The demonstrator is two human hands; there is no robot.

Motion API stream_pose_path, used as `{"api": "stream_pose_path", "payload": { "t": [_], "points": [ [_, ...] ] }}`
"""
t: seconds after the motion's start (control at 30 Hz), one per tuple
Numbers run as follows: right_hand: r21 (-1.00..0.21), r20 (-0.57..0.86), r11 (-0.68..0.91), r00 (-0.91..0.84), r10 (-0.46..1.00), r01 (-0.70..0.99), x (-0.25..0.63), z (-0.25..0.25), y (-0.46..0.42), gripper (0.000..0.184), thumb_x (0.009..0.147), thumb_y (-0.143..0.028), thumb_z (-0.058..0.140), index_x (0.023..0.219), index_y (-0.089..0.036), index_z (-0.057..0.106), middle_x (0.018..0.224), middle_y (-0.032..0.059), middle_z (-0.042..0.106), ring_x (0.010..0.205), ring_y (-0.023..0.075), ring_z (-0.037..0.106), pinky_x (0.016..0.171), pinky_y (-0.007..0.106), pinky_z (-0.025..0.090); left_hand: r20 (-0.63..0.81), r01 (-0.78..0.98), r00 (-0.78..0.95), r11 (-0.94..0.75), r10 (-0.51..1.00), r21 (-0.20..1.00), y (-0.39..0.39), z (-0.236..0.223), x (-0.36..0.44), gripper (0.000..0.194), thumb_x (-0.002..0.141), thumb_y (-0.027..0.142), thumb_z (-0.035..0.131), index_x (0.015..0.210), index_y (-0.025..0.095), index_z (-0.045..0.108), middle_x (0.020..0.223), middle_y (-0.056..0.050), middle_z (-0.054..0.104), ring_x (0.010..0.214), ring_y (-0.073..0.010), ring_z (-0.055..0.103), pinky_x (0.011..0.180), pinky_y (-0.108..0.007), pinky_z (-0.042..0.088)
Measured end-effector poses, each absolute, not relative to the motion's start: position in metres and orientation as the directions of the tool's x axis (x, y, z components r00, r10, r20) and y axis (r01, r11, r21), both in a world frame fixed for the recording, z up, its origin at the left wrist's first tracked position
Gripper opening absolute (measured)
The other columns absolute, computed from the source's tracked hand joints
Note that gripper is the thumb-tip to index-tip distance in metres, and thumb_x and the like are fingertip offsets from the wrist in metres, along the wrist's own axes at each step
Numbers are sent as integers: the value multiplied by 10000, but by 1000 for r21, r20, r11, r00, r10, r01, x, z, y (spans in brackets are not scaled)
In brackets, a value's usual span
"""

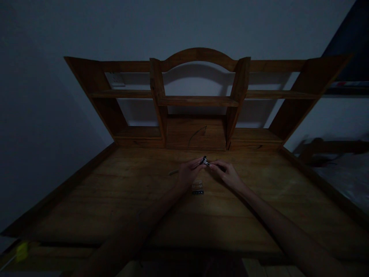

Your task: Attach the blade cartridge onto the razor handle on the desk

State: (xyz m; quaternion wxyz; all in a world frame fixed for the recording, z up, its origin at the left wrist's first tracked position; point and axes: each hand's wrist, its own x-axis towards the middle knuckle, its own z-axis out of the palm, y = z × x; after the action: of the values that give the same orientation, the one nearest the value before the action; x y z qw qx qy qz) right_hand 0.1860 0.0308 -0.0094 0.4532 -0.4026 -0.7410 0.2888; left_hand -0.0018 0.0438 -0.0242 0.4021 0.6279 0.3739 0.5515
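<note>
Pinched in fingertips of left hand [188, 172] and right hand [227, 174], over desk [138, 196]: small device [204, 161], partly covered by fingers, type unclear in dim light. Between forearms: case [197, 187], contents indistinct. Beside left hand: stick [173, 172]. Behind: shelf [198, 101].

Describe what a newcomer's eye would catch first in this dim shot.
Probably the small black-and-silver object, glinting at the picture's middle between the left hand and right hand, which both hold it. Next, the wooden shelf unit with its arched top, behind them against the wall. Last, a bright yellow patch at lower left.
</note>
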Motion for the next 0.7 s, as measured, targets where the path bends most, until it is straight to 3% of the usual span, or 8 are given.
{"api": "stream_pose_path", "payload": {
  "t": [0.33, 0.7],
  "points": [
    [-822, 423, 487, -255, 870, 296, 183, -12, 31, 283, 914, -406, 548, 955, -185, 720, 864, 44, 692, 815, 207, 619, 750, 301, 454, 486, 242, 95, -494, 869, 835, 45, -29, -3, 293, 845, 304, 645, 1134, 267, 680, 1126, 12, 698, 1037, -186, 666, 963, -335, 522],
    [-810, 443, 500, -240, 864, 307, 185, -7, 27, 256, 898, -395, 582, 948, -188, 723, 913, 54, 690, 854, 208, 620, 774, 305, 449, 558, 461, 213, -586, 802, 666, 37, -17, -7, 302, 892, 301, 582, 1185, 259, 644, 1132, -17, 698, 1003, -195, 678, 910, -325, 541]
  ]
}}
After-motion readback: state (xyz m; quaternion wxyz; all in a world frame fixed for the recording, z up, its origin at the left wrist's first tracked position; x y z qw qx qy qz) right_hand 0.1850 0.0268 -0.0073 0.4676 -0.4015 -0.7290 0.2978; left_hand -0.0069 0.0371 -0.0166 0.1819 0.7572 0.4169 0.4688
